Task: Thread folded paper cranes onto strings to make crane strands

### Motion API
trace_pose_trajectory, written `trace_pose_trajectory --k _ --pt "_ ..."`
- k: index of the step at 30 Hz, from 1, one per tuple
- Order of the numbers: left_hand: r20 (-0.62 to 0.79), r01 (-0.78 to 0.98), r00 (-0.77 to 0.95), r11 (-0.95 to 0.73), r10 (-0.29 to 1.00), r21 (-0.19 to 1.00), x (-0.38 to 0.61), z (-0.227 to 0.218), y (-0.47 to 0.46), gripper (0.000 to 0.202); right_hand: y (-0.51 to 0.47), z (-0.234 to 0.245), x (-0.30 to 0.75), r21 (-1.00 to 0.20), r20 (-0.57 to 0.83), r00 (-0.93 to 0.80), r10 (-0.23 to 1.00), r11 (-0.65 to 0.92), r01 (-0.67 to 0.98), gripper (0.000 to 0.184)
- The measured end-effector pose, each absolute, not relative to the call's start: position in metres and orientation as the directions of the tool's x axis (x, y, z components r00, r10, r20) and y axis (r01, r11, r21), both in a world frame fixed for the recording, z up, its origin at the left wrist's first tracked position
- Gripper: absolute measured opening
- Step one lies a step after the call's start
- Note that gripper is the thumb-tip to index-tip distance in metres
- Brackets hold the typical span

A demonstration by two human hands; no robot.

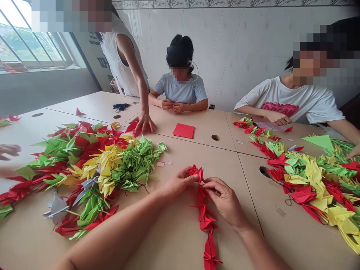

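A strand of red origami cranes runs down the table toward me, threaded on a dark string. My left hand is closed on the top red crane of this strand, thumb over its edge. Just below and to the right, my right hand pinches with thumb and index finger close to the strand, between the top crane and the one beneath it. Whether it grips the string or a paper edge is too small to make out. The lower cranes lie in a line between my forearms.
A heap of green, yellow and red paper cranes covers the table's left. More crane strands lie on the right. Red paper squares sit ahead. Holes pierce the tabletop. Several people work around it; one person's hand touches red paper.
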State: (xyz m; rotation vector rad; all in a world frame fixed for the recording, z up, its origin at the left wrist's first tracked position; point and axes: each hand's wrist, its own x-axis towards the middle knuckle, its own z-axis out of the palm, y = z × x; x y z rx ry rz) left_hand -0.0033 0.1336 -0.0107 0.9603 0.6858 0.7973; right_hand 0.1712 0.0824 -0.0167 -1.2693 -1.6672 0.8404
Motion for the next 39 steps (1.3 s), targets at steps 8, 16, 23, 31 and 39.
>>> trace_pose_trajectory --k 8,16,23,31,39 --pt "-0.095 -0.257 0.564 0.284 0.820 0.924 -0.005 -0.009 0.132 0.029 0.081 -0.018 0.164 -0.938 0.224 -0.020 0.974 0.221 0.265 0.010" --pt "-0.010 -0.281 0.611 0.229 0.792 0.932 -0.005 -0.009 0.129 0.025 0.085 -0.022 0.165 -0.999 0.017 0.086 0.996 0.014 0.032 0.027" --pt "-0.036 -0.335 0.568 0.271 0.823 0.902 -0.003 -0.008 0.130 0.023 0.084 -0.021 0.169 -0.991 -0.122 0.078 0.989 -0.118 -0.058 0.036" --pt "-0.030 -0.479 0.460 0.276 0.887 0.833 -0.004 -0.007 0.134 0.015 0.087 -0.018 0.178 -0.982 -0.145 0.128 0.981 -0.127 -0.139 0.031" --pt "-0.105 -0.585 0.424 0.360 0.900 0.727 -0.005 -0.004 0.138 0.010 0.084 -0.012 0.177 -0.988 -0.095 -0.037 0.995 -0.098 -0.120 0.034"
